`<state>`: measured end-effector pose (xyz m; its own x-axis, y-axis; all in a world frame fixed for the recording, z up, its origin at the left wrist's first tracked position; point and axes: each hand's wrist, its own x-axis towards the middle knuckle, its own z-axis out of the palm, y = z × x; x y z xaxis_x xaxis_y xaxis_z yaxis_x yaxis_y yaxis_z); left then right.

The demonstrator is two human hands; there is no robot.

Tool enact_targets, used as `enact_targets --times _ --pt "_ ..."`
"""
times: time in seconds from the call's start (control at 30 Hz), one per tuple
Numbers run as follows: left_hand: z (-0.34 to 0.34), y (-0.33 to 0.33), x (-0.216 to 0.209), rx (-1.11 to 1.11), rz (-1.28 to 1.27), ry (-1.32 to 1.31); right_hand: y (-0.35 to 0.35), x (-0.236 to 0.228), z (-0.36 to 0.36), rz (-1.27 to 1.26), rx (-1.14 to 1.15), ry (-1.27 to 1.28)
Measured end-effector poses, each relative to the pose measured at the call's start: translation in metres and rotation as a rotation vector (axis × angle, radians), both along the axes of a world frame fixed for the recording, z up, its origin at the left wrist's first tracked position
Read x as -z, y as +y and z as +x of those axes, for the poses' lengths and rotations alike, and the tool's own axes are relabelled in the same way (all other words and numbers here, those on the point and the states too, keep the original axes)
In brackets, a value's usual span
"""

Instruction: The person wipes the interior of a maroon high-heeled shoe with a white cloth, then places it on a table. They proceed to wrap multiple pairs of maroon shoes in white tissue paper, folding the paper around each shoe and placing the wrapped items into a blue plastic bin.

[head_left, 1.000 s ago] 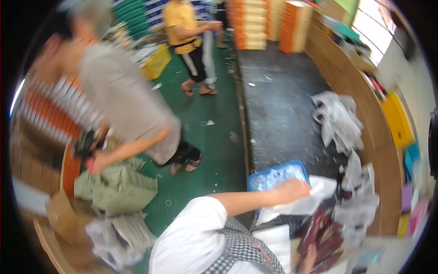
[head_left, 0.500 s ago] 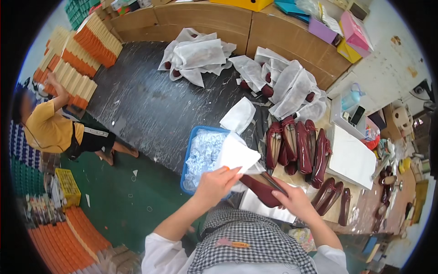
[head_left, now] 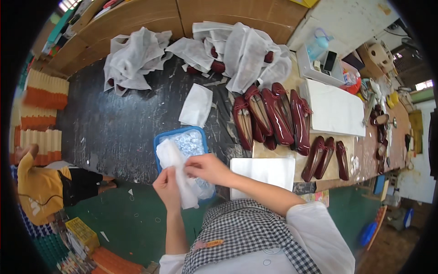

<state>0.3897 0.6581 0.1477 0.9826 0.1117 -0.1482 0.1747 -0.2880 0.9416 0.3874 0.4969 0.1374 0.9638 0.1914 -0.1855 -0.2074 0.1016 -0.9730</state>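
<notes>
Both my hands are on a white non-woven bag (head_left: 169, 154), which hangs long and bunched over a blue basket (head_left: 205, 136). My left hand (head_left: 168, 186) pinches its near side. Just right of that, my right hand (head_left: 207, 168) grips the bag with bent fingers. Whether a shoe is inside the bag, I cannot make out. Clear crinkled plastic packets (head_left: 189, 141) fill the basket beneath. Beyond it another white bag (head_left: 196, 106) lies flat on the dark table. Burgundy patent flats (head_left: 277, 121) with bows stand in a group to the right.
Shoes in white bags lie in two heaps, one at the back left (head_left: 134, 57) and one at the back middle (head_left: 246, 57). White sheets (head_left: 262, 176) lie at the near edge, a white stack (head_left: 333, 107) farther right. A person in yellow (head_left: 43, 192) is beside orange-and-cream stacks at left.
My view has swung right. The burgundy shoe my right hand held is no longer visible. That hand has moved left onto the white bag, which now hangs stretched out between both hands.
</notes>
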Motion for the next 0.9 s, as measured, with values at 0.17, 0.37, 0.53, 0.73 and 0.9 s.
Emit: enact_targets --times 0.17,0.37,0.53,0.73,0.9 --pt "0.018 -0.017 0.012 0.142 -0.027 0.041 -0.117 0.038 -0.055 -0.784 0.140 -0.047" --pt "-0.006 -0.071 0.015 0.302 -0.144 0.173 -0.054 0.017 -0.049 -0.025 0.143 0.161" --pt "-0.003 -0.060 0.011 0.359 -0.074 0.100 -0.052 0.010 -0.055 0.117 0.221 0.176" --pt "0.011 -0.040 0.000 0.358 0.078 -0.148 -0.157 0.055 -0.106 -0.833 0.394 -0.398" --pt "0.003 -0.079 -0.016 0.528 0.320 -0.291 -0.302 0.095 -0.148 -1.261 0.809 0.056"
